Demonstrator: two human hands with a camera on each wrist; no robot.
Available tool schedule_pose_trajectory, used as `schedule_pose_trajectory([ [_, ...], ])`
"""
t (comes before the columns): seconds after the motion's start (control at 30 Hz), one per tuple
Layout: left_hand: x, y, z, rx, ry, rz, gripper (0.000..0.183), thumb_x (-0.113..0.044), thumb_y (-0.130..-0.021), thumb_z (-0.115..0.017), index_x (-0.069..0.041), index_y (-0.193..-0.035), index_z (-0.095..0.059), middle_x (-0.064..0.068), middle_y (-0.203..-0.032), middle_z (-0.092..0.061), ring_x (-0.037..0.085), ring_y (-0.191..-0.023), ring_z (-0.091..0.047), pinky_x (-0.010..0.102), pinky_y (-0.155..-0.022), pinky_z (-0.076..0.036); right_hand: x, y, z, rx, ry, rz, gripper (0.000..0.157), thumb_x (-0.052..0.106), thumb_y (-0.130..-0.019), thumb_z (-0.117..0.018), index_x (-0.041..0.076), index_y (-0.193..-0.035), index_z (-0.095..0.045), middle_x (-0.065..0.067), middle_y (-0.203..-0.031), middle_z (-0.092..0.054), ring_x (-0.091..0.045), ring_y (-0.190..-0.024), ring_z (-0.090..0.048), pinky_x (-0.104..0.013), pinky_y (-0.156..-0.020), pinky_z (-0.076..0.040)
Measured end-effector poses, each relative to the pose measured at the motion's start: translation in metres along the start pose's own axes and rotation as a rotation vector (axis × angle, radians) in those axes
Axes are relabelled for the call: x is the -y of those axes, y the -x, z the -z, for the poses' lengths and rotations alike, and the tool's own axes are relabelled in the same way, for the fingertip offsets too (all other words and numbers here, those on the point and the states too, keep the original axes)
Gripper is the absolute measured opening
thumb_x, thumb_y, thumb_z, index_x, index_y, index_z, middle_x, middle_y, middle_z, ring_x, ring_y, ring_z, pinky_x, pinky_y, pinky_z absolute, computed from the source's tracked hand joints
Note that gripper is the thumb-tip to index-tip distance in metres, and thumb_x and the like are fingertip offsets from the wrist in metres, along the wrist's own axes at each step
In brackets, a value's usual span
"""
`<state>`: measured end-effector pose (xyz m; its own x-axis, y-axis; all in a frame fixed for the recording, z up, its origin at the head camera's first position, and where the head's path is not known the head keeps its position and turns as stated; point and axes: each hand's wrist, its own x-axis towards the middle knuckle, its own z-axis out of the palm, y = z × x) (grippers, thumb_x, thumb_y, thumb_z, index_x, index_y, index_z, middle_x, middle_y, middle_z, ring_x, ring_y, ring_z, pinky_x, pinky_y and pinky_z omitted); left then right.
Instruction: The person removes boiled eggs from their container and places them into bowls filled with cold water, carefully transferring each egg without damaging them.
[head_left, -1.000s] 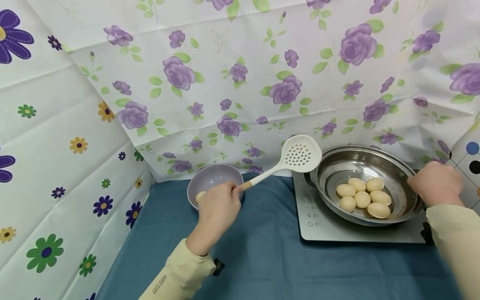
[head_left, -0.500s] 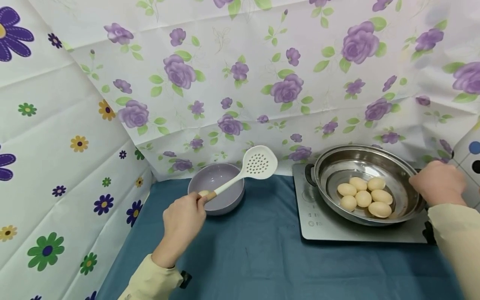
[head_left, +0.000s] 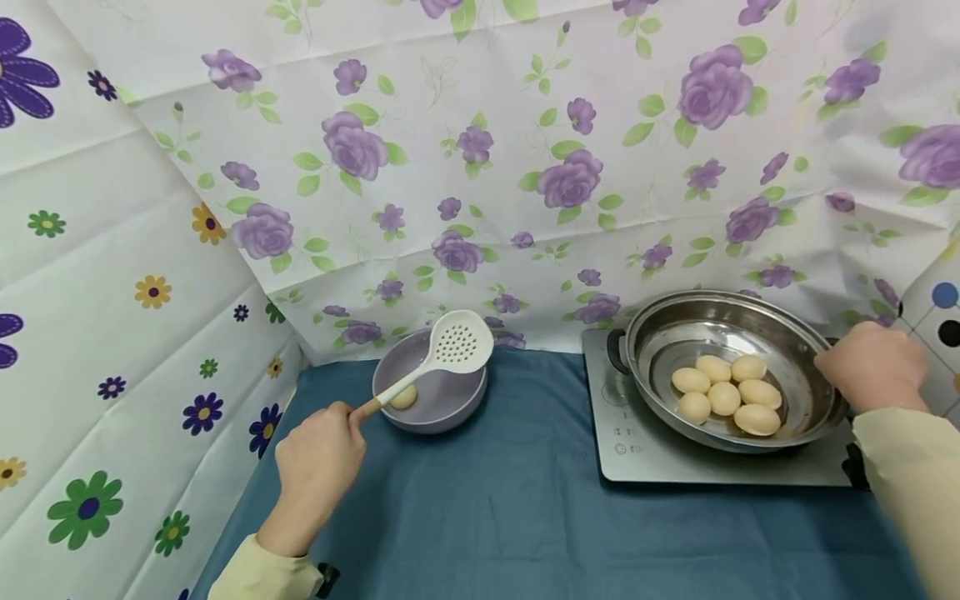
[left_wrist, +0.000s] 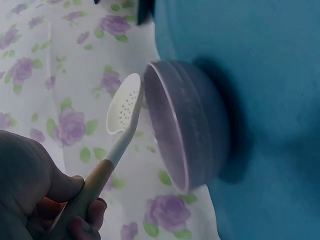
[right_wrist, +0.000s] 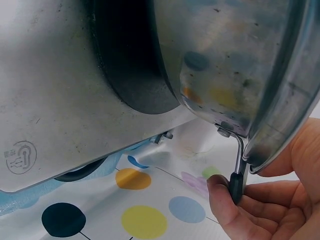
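In the head view my left hand (head_left: 321, 454) grips the wooden handle of a white slotted spoon (head_left: 461, 342). The spoon's perforated head is held above a lilac bowl (head_left: 457, 404), with nothing on it. Inside the bowl lies one pale egg (head_left: 405, 397), partly covered by the spoon handle. The left wrist view shows the thumb and fingers wrapped round the handle (left_wrist: 95, 182). On the right, my right hand (head_left: 873, 367) holds the side handle (right_wrist: 237, 186) of a steel pan (head_left: 678, 321). Several pale eggs (head_left: 723, 398) rest together in the pan.
The pan stands on a flat silver induction cooker (head_left: 622, 462) at the right. A blue cloth (head_left: 510, 508) covers the table. Flower-printed sheets (head_left: 480, 208) hang behind and at the left. The pan's other black handle (head_left: 617, 350) points toward the bowl.
My left hand has moved left and down with the slotted spoon, bringing its head from beside the pan to over the bowl. The right hand and the pan have stayed put.
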<state>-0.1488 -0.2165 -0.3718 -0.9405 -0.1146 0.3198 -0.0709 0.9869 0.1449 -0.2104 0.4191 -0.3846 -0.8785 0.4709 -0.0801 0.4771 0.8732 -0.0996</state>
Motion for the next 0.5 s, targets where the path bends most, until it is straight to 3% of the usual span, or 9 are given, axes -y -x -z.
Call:
schedule_pose_trajectory([
  [0.17, 0.016, 0.003, -0.002, -0.077, -0.059, -0.003, 0.028, -0.028, -0.090, -0.059, -0.006, -0.074, -0.062, 0.005, -0.051, -0.045, 0.020, -0.036, -0.035, 0.034, -0.032, -0.023, 0.000, 0.000, 0.001, -0.019, -0.004, 0.014, 0.045, 0.028, -0.082, -0.056, -0.017, -0.083, -0.058, -0.035, -0.074, -0.054, -0.042, -0.062, -0.056, -0.041, -0.042, -0.044],
  [0.33, 0.028, 0.001, -0.008, -0.224, -0.122, -0.078, 0.029, -0.017, -0.084, -0.064, -0.005, -0.061, -0.052, 0.006, -0.049, -0.038, 0.019, -0.035, -0.029, 0.033, -0.032, -0.018, -0.002, 0.000, 0.000, -0.005, -0.006, -0.001, 0.045, 0.028, -0.083, -0.056, -0.017, -0.084, -0.058, -0.034, -0.074, -0.054, -0.041, -0.061, -0.056, -0.040, -0.042, -0.044],
  [0.5, 0.038, -0.003, -0.011, -0.319, -0.188, -0.135, 0.025, -0.009, -0.081, -0.065, -0.001, -0.061, -0.052, 0.008, -0.050, -0.038, 0.020, -0.037, -0.028, 0.031, -0.034, -0.016, -0.002, -0.003, -0.002, 0.010, 0.001, -0.007, 0.048, 0.029, -0.083, -0.056, -0.018, -0.087, -0.056, -0.033, -0.073, -0.054, -0.040, -0.061, -0.056, -0.040, -0.042, -0.044],
])
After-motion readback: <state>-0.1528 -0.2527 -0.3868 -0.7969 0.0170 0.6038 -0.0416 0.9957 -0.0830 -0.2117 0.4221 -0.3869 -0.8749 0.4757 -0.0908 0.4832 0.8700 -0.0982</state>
